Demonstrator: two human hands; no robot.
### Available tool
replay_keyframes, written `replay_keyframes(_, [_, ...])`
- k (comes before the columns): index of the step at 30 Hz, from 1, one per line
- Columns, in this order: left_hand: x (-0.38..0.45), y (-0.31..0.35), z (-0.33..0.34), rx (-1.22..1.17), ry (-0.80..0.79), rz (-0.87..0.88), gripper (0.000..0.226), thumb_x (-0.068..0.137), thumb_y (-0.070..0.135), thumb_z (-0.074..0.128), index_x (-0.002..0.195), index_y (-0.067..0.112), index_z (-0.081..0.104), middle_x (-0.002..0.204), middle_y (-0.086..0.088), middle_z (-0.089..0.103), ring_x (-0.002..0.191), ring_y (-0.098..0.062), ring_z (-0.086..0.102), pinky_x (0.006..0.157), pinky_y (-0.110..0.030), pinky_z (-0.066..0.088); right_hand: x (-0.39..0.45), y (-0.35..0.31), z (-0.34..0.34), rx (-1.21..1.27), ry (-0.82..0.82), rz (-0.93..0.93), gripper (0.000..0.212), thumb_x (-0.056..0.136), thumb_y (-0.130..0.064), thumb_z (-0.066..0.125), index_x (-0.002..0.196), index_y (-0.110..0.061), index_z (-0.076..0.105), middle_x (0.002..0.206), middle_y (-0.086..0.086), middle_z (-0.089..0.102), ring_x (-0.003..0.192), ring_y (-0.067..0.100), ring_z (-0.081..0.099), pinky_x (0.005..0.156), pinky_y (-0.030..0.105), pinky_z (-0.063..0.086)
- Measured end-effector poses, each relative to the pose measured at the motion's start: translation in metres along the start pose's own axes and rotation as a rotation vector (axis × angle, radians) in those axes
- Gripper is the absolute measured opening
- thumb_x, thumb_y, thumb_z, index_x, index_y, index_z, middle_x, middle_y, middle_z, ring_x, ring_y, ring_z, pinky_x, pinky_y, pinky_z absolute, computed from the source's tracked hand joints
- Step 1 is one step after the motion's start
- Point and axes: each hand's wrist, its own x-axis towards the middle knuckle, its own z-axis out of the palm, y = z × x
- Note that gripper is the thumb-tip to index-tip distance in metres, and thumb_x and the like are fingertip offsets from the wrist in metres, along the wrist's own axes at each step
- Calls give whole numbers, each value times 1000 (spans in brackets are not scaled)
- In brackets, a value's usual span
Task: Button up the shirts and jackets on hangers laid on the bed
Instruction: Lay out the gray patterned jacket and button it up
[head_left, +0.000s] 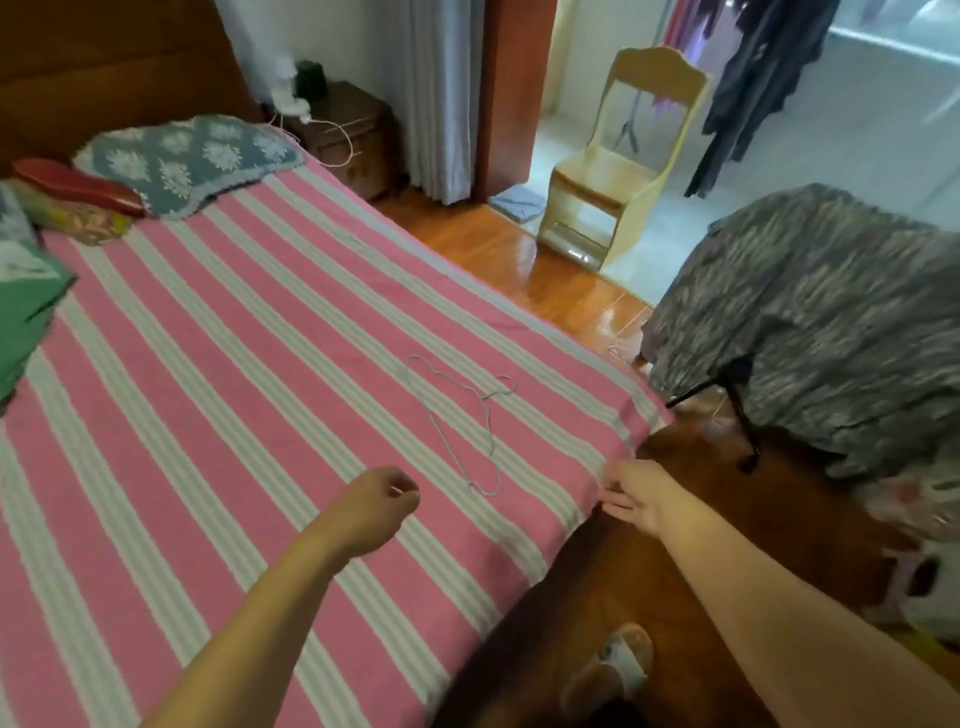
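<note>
A bare light-blue wire hanger (457, 415) lies on the pink and white striped bed sheet (234, 364) near the bed's right edge. No shirt or jacket lies on the bed. My left hand (376, 501) hovers over the sheet just left of the hanger's lower end, fingers curled and holding nothing. My right hand (631, 493) is at the bed's right edge with its fingers stretched out, touching the sheet's edge. A grey patterned garment (810, 322) is heaped on a stand to the right of the bed.
Pillows (187, 156) and folded green cloth (26, 312) lie at the bed's head and left side. A pale wooden chair (618, 161) stands by the doorway, with dark clothes (753, 78) hanging beyond it. A bedside cabinet (348, 135) stands by the curtain. My slippered foot (613, 670) is on the wooden floor.
</note>
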Motion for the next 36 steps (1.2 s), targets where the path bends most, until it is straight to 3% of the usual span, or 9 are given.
replay_keyframes(7, [81,268,116,-42,-61,366,13,103,27,56,107,26,69,99,2,72,85,-15,71,82,-41,58,32,-125,-223,253,59,-274,10,98,-11,59,103,-9,69,86,4,65,77,18,60,97,39,51])
replay_keyframes(9, [89,345,160,-99,-148,447,12,102,23,59,104,21,70,98,-4,73,81,-13,72,76,-35,56,28,-151,-295,291,91,-318,11,98,-10,59,92,-10,68,81,3,65,77,18,60,90,35,53])
replay_keyframes(15, [116,477,256,-102,-363,557,11,100,20,63,93,15,70,85,-9,73,77,-21,69,70,-33,49,41,-209,-456,421,268,-414,12,98,-13,62,108,-6,66,97,10,68,86,20,65,71,27,53])
replay_keyframes(18, [146,504,283,-63,-380,549,9,100,17,63,95,13,69,80,-7,70,74,-19,67,72,-35,48,64,-213,-488,473,254,-384,17,98,-11,61,113,-5,67,98,9,69,83,19,65,72,28,52])
replay_keyframes(21, [192,528,296,-48,-378,523,9,101,18,62,109,19,66,97,-3,66,80,-22,63,72,-36,50,94,-216,-502,454,251,-333,18,99,-8,59,113,-3,68,100,11,69,87,22,66,74,30,54])
replay_keyframes(27, [349,593,281,0,-175,485,43,103,30,57,143,18,47,128,-6,59,90,-17,61,69,-32,48,146,-298,-535,359,337,-378,15,100,-2,54,109,0,66,90,14,67,76,22,65,65,28,54])
replay_keyframes(31, [461,640,270,123,-145,466,43,103,32,56,141,12,48,125,-14,62,82,-24,59,73,-37,46,180,-371,-548,182,389,-447,16,100,-1,53,104,0,68,88,14,69,70,20,64,62,29,54])
replay_keyframes(34, [522,659,271,264,-71,385,62,98,38,65,146,5,43,142,-24,52,121,-39,55,93,-44,46,207,-399,-554,90,377,-468,15,100,-1,53,100,-1,68,86,14,69,67,18,63,61,28,54])
replay_keyframes(36, [543,670,274,250,-61,406,34,97,34,65,123,11,63,128,-24,62,114,-38,58,86,-42,47,223,-409,-557,67,387,-453,16,101,-1,53,99,-3,69,85,13,71,69,19,64,67,32,56])
